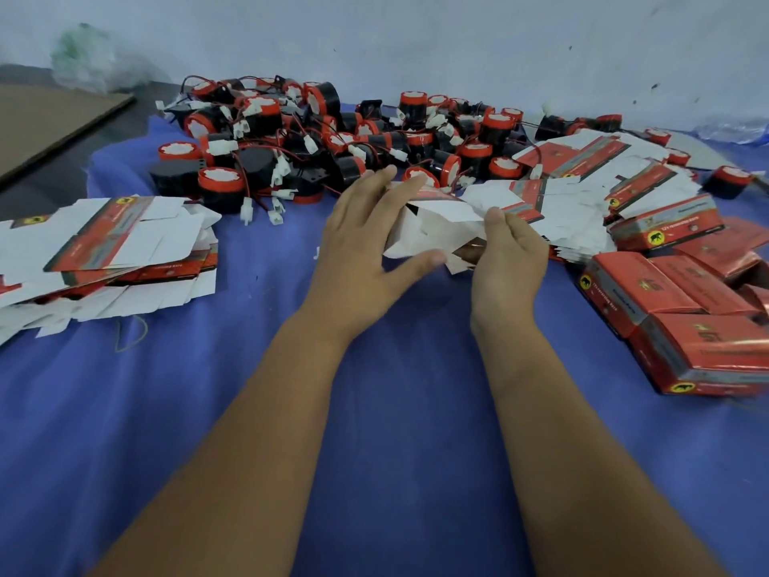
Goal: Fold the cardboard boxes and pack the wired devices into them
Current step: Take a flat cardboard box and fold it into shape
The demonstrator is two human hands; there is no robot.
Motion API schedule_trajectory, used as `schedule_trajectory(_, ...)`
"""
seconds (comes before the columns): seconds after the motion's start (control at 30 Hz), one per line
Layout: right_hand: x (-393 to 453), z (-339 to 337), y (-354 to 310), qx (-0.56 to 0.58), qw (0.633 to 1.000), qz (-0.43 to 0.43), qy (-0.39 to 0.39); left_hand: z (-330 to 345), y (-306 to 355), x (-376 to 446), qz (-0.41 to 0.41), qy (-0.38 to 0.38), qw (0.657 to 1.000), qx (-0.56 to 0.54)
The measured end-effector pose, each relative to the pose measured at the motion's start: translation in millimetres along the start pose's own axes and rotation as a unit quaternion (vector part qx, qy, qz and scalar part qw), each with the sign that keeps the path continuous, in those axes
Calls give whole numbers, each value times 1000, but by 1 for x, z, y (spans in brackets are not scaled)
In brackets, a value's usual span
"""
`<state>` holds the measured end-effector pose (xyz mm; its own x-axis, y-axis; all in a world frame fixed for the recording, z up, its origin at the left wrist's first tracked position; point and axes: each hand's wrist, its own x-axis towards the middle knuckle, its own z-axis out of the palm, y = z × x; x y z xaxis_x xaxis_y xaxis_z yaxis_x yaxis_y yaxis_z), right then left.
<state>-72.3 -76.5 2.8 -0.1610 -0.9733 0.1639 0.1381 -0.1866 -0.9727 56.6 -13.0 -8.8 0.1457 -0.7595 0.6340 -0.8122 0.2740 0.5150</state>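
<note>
1. Head view, surface: a wrinkled blue cloth [374, 410] covers the work area; a pale, scuffed wall [457, 43] rises behind it. A flat brown cardboard sheet [45, 127] lies at far left.
2. Wired devices [316, 139]: squat black cylinders with red rims, white tops, thin red-black leads and white plugs, heaped at the cloth's far edge.
3. Flat box blanks [104, 251]: white card with glossy red print, stacked at left; more lie at right.
4. Folded boxes [674, 310]: red rectangular cartons grouped at right.
5. Left hand [366, 243] and right hand [507, 260] hold a part-opened box [437, 226] between them, fingers extended, thumbs pressing its white flaps.
</note>
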Motion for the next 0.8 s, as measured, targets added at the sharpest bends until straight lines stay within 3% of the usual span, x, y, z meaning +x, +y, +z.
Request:
schedule_trajectory(0.2, -3, 2, -4, 27, 999, 4, -21, -6, -4, 1, 12, 23, 999, -45)
schedule_trajectory(0.3, -9, 5, -8, 84, 988, -13, -131, -9, -1, 4, -43, 93, 985, -139)
schedule_trajectory(0.37, -14, 8, -10, 48, 974, -34, -217, -10, 5, 4, -116, 135, 955, -238)
schedule_trajectory(0.47, -19, 11, -7, 41, 954, -51, -292, -7, 11, 4, -171, 144, 922, -315)
schedule_trajectory(0.67, -18, 12, -3, 52, 968, 3, -244, -3, 13, 8, -238, 101, 867, -427)
schedule_trajectory(0.8, -22, 15, -2, 25, 965, -6, -260, 3, 14, 7, -245, 109, 862, -430)
